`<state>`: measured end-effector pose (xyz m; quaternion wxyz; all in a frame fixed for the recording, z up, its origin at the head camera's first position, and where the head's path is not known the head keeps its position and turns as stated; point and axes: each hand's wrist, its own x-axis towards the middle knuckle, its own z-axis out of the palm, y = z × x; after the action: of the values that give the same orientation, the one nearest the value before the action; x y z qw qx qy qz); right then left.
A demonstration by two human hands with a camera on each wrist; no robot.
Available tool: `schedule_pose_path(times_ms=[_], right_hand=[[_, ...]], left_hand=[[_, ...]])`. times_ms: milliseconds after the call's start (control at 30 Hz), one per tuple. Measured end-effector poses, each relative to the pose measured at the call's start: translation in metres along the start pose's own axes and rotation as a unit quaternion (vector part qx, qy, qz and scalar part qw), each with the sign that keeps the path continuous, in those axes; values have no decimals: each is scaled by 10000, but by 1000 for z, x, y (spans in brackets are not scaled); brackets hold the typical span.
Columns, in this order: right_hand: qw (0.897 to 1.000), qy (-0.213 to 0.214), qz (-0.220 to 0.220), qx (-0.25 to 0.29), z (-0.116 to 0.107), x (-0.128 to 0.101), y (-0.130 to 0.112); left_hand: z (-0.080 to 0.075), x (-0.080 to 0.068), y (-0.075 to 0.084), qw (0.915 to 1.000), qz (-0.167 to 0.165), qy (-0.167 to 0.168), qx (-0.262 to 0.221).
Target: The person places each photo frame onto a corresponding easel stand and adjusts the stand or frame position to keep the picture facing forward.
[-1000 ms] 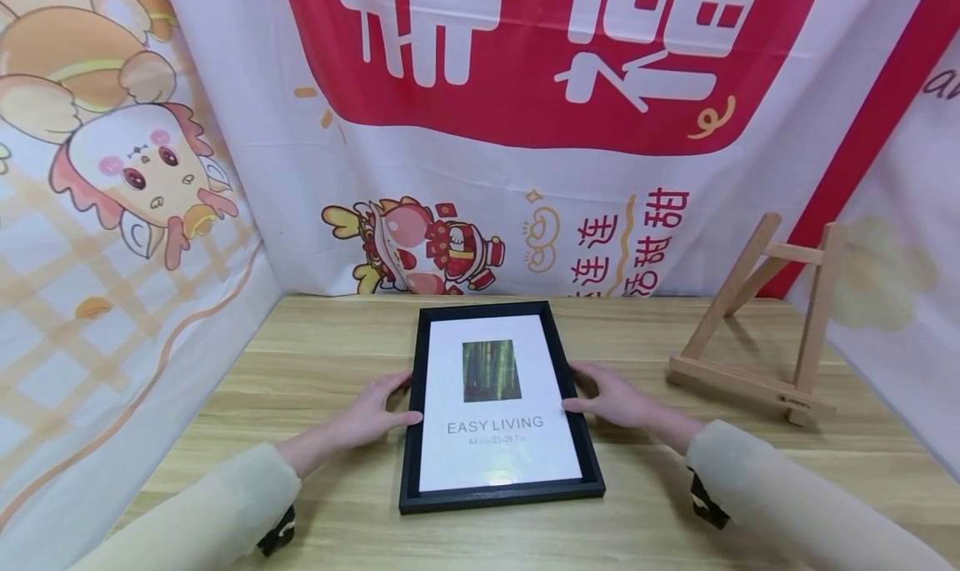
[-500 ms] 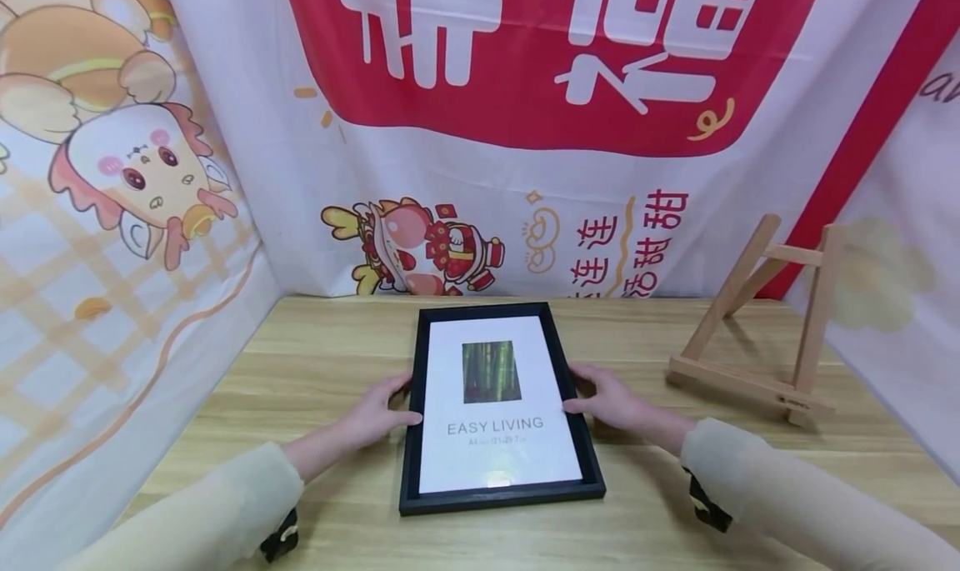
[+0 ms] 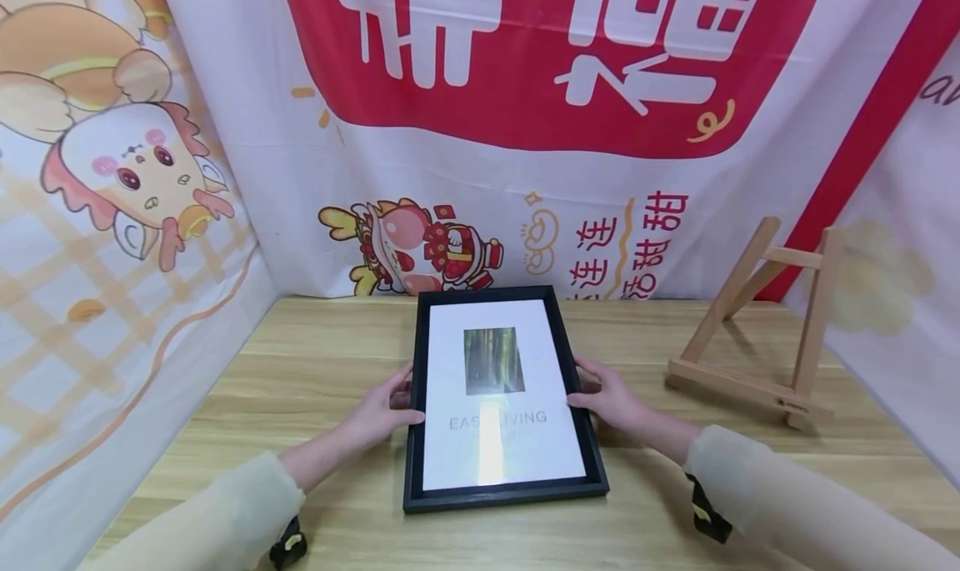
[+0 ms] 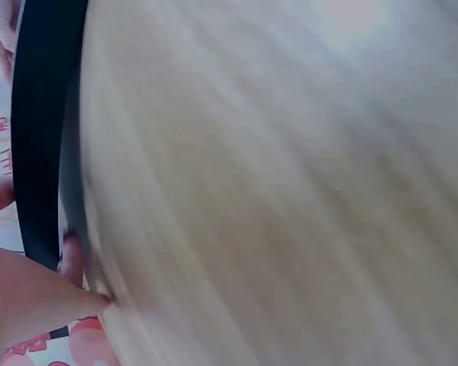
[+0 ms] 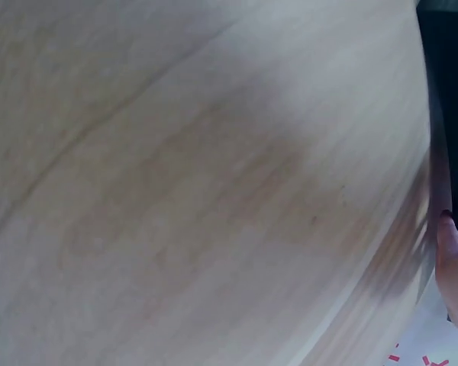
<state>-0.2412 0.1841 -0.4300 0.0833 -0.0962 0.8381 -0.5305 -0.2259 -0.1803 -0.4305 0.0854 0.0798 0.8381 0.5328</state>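
A black picture frame [image 3: 504, 499] with a white sheet reading "EASY LIVING" and a small green forest picture lies between the two hands, its far edge tipped up off the table. My left hand [image 3: 378, 413] grips its left side, thumb on the front rim and fingers at the side and underneath. On the opposite side, my right hand [image 3: 611, 400] holds the rim the same way. In the left wrist view the frame's black side [image 4: 42, 137] passes between the thumb and fingers. Only part of the right hand [image 5: 456, 282] shows in the right wrist view, against the dark frame edge.
A small wooden easel [image 3: 757, 321] stands at the right of the wood-grain table [image 3: 315, 338]. Printed cloth [image 3: 465, 171] hangs behind the table and along both sides. A bright light reflection lies on the sheet.
The frame's far edge has risen and tilted toward the camera, with both hands still holding its sides. A bright glare strip now covers part of the lettering. The easel has stayed put.
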Motion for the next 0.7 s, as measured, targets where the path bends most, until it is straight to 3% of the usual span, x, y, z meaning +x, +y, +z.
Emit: schedule_pose_path(times_ms=[200, 333, 433, 700], right_hand=[[9988, 175, -45, 462, -5, -6, -9], [9970, 298, -160, 700, -13, -10, -14], [9947, 415, -496, 802, -20, -13, -17], [9890, 989, -1064, 266, -39, -25, -23]], left_hand=[[2, -2, 11, 9962, -178, -63, -849], [1, -3, 20, 9923, -66, -132, -1230], [1, -2, 26, 9916, 214, -168, -1262], [10, 5, 45, 9911, 845, -153, -1015]])
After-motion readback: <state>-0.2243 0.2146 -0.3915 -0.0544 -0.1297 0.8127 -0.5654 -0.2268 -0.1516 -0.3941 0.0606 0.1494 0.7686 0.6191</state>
